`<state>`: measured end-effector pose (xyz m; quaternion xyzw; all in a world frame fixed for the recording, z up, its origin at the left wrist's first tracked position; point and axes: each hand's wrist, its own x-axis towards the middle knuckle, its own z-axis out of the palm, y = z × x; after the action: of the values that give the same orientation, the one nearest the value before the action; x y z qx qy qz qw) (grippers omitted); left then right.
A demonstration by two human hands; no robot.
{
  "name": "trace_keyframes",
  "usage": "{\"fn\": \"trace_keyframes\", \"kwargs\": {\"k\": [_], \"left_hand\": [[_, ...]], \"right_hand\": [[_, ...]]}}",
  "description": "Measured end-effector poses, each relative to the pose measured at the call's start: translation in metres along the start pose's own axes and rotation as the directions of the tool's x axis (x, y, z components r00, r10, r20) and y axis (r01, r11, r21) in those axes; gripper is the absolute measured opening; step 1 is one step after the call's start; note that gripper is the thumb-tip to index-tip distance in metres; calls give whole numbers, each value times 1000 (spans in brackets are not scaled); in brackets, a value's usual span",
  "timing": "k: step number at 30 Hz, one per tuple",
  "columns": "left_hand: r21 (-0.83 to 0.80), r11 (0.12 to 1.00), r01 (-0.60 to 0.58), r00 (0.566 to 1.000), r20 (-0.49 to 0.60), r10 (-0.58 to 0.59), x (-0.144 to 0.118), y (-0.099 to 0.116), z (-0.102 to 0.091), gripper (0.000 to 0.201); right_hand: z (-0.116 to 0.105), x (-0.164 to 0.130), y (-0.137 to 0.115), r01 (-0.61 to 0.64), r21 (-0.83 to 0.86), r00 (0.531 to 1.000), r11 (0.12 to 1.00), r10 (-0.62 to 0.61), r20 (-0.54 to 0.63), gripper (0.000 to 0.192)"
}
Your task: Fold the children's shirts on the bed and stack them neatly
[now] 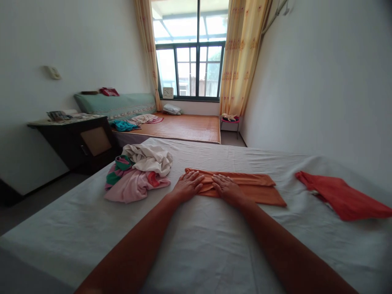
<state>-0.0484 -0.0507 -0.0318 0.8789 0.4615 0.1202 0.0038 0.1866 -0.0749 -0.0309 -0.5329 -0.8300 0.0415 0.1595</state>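
Note:
An orange-brown garment [260, 190] lies folded lengthwise on the white bed sheet [202, 245], its exact kind hard to make out. My left hand [188, 185] rests flat on its left end, fingers stretched forward. Just to the right, my right hand [227, 188] lies palm down on the same cloth, fingers spread. Neither hand grips it. To the left sits a loose pile with a pink garment [130, 185], a cream garment [151, 159] and a green-and-pink piece [118, 167]. A red folded garment [346, 198] lies at the right.
Beyond the sheet stands another bed with a brown mat [190, 126], a teal cloth [125, 125] on it. A dark cabinet [73, 143] is at the left. By the curtain [239, 61] stands a small stool [230, 119]. A white wall [321, 81] borders the right.

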Motion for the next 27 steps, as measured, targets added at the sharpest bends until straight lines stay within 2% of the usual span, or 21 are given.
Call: {"fn": "trace_keyframes", "kwargs": {"k": [3,6,9,11,14,17,19,22,25,27], "left_hand": [[-19,1000,22,999,33,-21,-1,2,-4,47],[-31,999,27,998,54,-25,-1,3,-6,47],[-34,999,25,999,48,-23,-1,2,-7,47],[-36,999,27,999,40,-25,-1,2,-6,46],[-46,998,34,999,35,-33,-1,2,-7,46],[-58,998,37,999,37,-35,-1,2,-7,45],[-66,997,43,998,38,-41,-1,2,-8,45],[-70,996,51,998,40,-48,-1,3,-9,46],[-72,997,41,999,33,-38,-2,3,-8,45],[-80,996,26,1000,15,-25,-3,1,-7,45]], "right_hand": [[-4,-2,23,-53,-40,997,998,55,63,49],[-10,-9,52,-202,-84,977,976,207,58,51],[-14,-19,79,-408,-108,911,906,411,7,55],[-14,-24,94,-498,-115,867,860,494,-60,54],[-17,-29,112,-533,-113,841,838,511,-178,46],[-31,-41,128,-550,-121,823,826,513,-244,43],[-44,-54,138,-597,-131,788,791,548,-281,43],[-58,-77,147,-696,-142,709,704,643,-291,48],[-66,-87,147,-767,-116,640,632,735,-224,55],[-70,-87,144,-790,-43,609,611,776,-164,52]]}}
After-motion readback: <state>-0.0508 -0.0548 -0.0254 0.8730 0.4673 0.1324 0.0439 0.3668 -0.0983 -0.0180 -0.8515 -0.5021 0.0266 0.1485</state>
